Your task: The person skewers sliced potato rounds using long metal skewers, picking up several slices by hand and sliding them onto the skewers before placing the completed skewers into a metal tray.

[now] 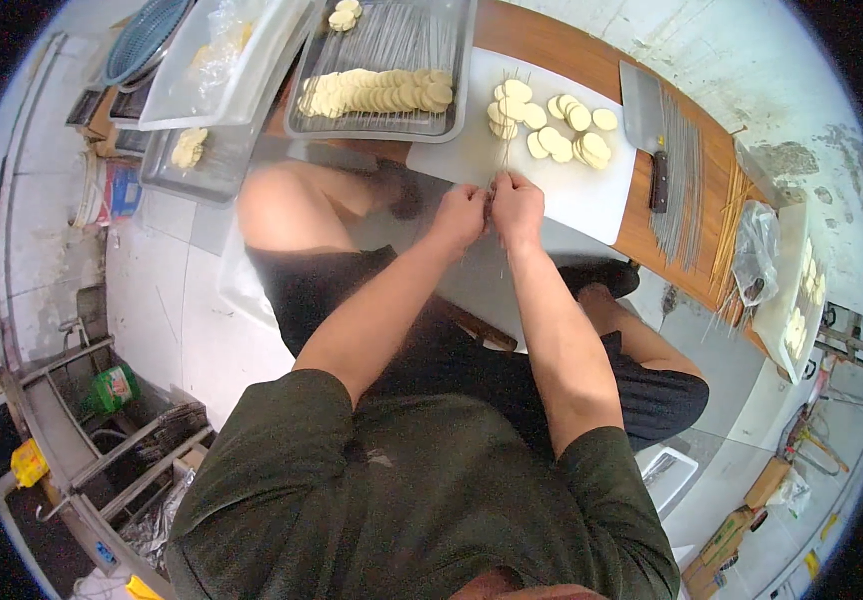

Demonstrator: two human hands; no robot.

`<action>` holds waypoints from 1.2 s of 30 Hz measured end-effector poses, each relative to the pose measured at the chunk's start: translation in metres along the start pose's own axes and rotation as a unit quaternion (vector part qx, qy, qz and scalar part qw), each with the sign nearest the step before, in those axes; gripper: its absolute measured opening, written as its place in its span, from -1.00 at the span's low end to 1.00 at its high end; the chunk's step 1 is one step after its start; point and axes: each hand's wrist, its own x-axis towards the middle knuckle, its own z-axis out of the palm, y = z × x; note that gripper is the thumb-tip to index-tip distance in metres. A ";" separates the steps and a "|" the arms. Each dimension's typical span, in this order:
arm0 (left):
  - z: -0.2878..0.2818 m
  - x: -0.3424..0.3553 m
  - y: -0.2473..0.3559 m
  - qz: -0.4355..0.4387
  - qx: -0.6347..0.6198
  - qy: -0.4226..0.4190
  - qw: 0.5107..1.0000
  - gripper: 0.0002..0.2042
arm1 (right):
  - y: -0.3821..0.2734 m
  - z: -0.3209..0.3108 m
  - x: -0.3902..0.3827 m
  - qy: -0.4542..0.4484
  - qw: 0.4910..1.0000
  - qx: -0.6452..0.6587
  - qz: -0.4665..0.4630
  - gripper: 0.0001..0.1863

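1. our right hand (518,208) is beside our left hand (464,215), just off the near edge of the white cutting board (577,203).
2. our right fingers are pinched around thin skewers (507,155), which reach away over the board.
3. our left fingers bend inward; we cannot tell whether they are closed on anything.
4. the far part of those skewers meets a cluster of pale yellow potato-like slices (514,92); we cannot make out which are threaded.
5. more loose slices (550,144) lie in small groups farther right on the board.
6. right of the board, on the wooden table (592,50), we see a cleaver (642,110), its dark handle pointing toward us, beside a bundle of grey metal skewers (687,180).
7. farther right are tan skewers (730,235), a clear plastic bag (755,245) and a white tray (790,330) holding slices.
8. left of the board, a grey tray (462,112) holds an overlapping row of slices (377,92) and many thin skewers.
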 end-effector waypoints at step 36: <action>-0.008 0.048 0.160 0.400 -0.247 0.002 0.882 -0.71 | -0.057 -0.016 0.042 -0.126 0.944 0.280 -0.120 -0.75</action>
